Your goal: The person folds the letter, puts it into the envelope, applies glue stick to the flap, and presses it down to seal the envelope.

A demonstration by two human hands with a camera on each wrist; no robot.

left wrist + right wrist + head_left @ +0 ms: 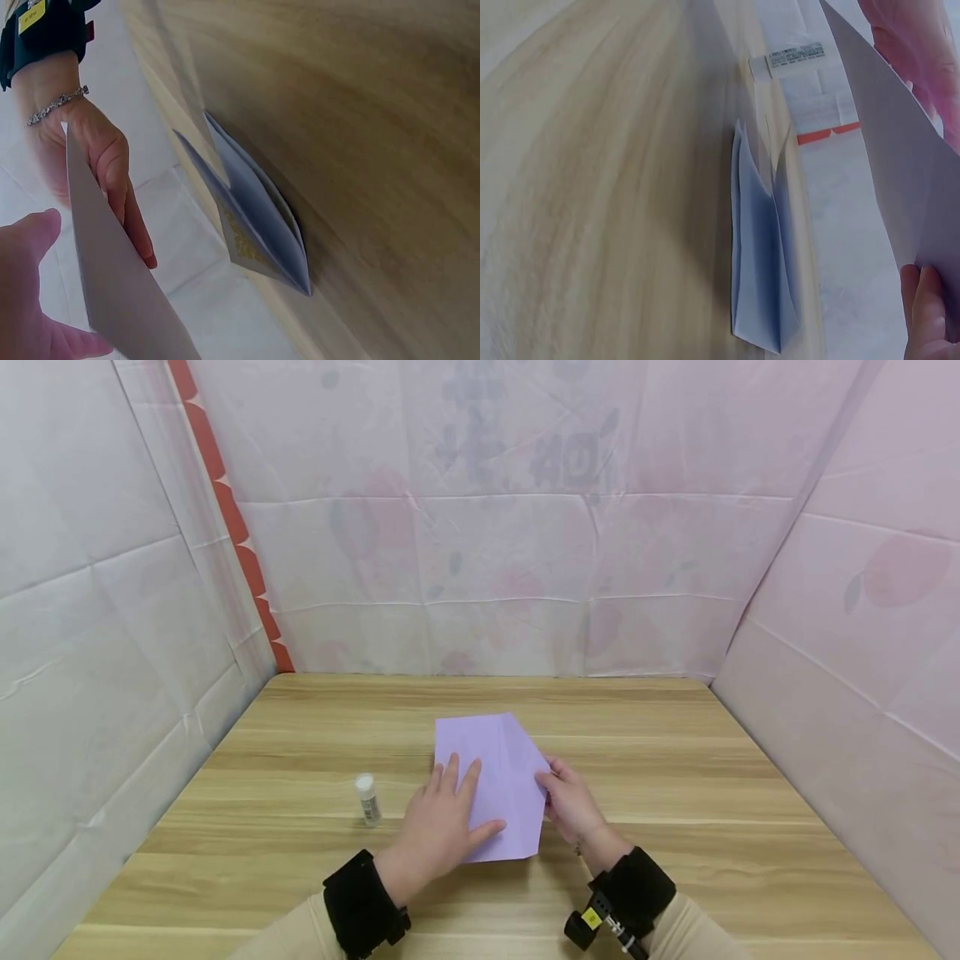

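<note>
A lilac sheet of paper point(498, 760) lies mid-table with its far right corner folded in. My left hand point(442, 818) rests flat on its near left part, fingers spread and straight. At the sheet's right edge my right hand point(566, 797) pinches the paper and lifts that side. In the left wrist view the raised flap point(120, 277) stands between my left hand point(22, 300) and my right hand point(97, 150). In the right wrist view the raised paper point(900, 172) is held by my right hand's fingertip point(930, 315), with the left hand point(915, 37) behind it.
A small white glue stick point(367, 798) stands upright left of my left hand, also seen as the glue stick point(795, 56). The wooden table point(675, 760) is walled by pale sheeting on three sides. Both wrists wear black bands.
</note>
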